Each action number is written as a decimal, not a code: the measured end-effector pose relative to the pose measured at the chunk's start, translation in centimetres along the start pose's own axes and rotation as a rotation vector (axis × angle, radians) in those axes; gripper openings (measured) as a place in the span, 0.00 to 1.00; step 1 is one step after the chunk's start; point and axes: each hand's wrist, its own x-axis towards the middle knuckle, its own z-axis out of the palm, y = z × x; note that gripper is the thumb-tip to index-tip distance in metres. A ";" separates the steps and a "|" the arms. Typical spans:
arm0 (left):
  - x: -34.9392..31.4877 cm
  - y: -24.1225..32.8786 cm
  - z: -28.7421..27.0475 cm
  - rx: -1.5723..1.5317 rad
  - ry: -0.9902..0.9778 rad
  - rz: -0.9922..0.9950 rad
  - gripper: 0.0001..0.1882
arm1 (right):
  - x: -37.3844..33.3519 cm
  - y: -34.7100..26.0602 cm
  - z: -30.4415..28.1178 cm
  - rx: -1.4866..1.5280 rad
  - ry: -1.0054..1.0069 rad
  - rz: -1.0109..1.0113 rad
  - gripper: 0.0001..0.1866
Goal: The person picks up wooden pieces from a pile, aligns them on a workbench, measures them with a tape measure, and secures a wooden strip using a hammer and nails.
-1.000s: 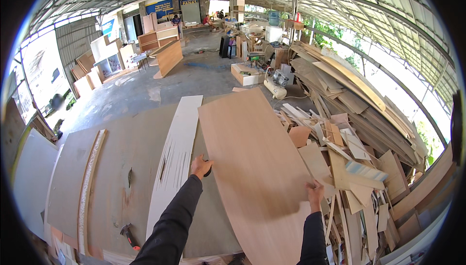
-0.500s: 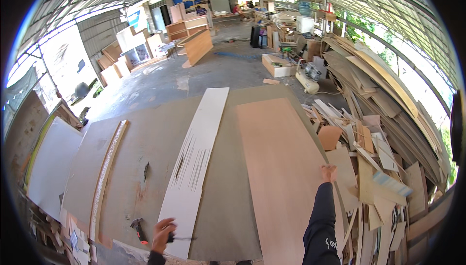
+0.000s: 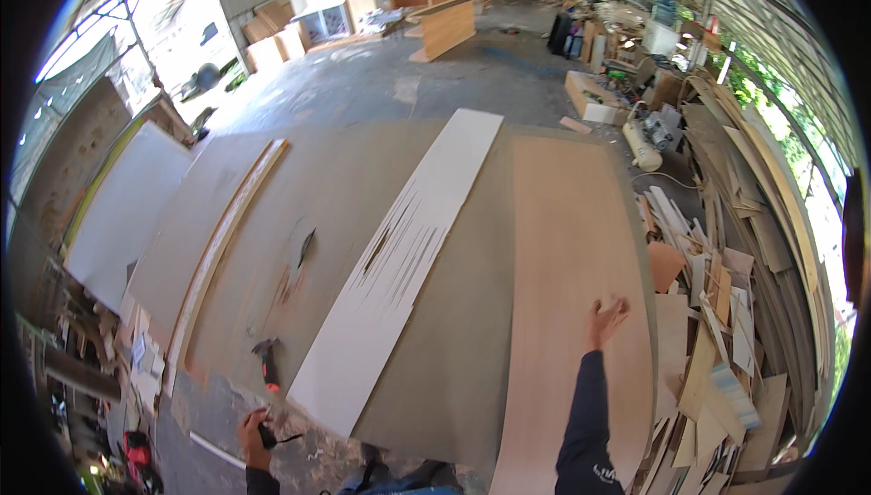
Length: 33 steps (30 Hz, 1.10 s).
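My right hand (image 3: 606, 321) lay spread flat on the tan plywood sheet (image 3: 572, 250) beside the white board (image 3: 408, 259), steadying it. My left hand (image 3: 254, 439) gripped a small dark tool (image 3: 269, 438); marking would probably need both boards still.
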 end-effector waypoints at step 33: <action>29.1 -11.0 -28.8 -0.174 0.015 -0.223 0.12 | -50.0 -32.4 -11.3 -0.399 -0.421 0.078 0.44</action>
